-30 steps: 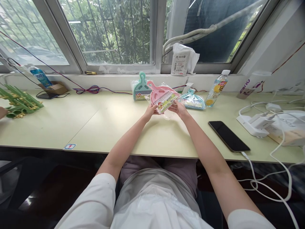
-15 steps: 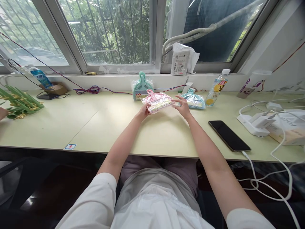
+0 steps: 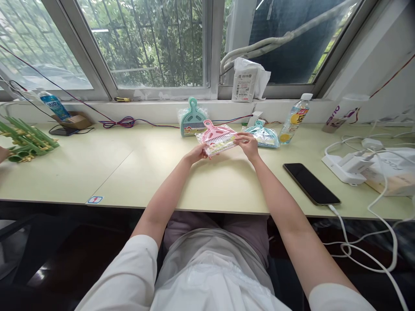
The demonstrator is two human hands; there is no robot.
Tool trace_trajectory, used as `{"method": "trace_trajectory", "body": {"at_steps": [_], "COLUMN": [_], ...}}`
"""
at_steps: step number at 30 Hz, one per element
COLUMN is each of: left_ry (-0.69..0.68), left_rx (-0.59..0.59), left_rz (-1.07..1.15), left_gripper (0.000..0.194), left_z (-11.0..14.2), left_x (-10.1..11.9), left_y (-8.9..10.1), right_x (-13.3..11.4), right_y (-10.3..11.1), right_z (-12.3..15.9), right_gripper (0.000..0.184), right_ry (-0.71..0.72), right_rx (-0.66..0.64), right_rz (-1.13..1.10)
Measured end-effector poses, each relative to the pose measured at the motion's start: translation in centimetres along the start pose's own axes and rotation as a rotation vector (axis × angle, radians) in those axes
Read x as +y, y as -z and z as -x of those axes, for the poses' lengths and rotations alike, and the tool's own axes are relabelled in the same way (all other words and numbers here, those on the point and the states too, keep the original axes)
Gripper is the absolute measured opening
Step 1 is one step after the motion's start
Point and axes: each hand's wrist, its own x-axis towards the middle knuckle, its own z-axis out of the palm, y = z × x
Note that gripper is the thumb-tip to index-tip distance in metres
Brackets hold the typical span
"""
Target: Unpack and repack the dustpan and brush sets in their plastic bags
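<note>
Between my two hands is a pink dustpan and brush set (image 3: 218, 135) in a clear plastic wrapper, its handle pointing away from me. My left hand (image 3: 197, 153) is closed on its lower left corner, and my right hand (image 3: 247, 144) pinches its right edge. Behind it a green dustpan and brush set (image 3: 193, 119), also wrapped, stands upright against the wall. Another wrapped green-blue dustpan and brush set (image 3: 262, 135) lies just beyond my right hand, partly covered by it.
A drink bottle (image 3: 294, 119) and a phone (image 3: 310, 183) are on the right, near a power strip (image 3: 345, 169) with white cables. Bundled wires (image 3: 120, 123) run along the wall. At far left, another person's hand (image 3: 3, 153) is beside green stalks (image 3: 30, 137).
The pink set has tilted up, turning its face more toward me, and shifted slightly right. My right fingers, spread before, have closed on its edge.
</note>
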Motion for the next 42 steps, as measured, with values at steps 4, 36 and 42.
{"method": "trace_trajectory", "body": {"at_steps": [4,36,42], "left_ry": [-0.021,-0.133,-0.086], "left_rx": [-0.026,0.260,0.225], "left_rz": [-0.020,-0.233,-0.230], "left_gripper": [0.041,0.051,0.059], "left_z": [-0.1,0.0,0.5], "left_x": [-0.1,-0.2,-0.5], "left_y": [0.3,-0.4,0.1], "right_x": [0.3,0.7,0.4], "right_y": [-0.1,0.0,0.4], "right_z": [0.0,-0.2,0.2], "right_gripper": [0.018,0.052,0.058], "right_ry": [0.002,-0.550,-0.560], "right_rx": [0.020,-0.150,-0.332], "right_rz": [0.067,-0.475,-0.380]}}
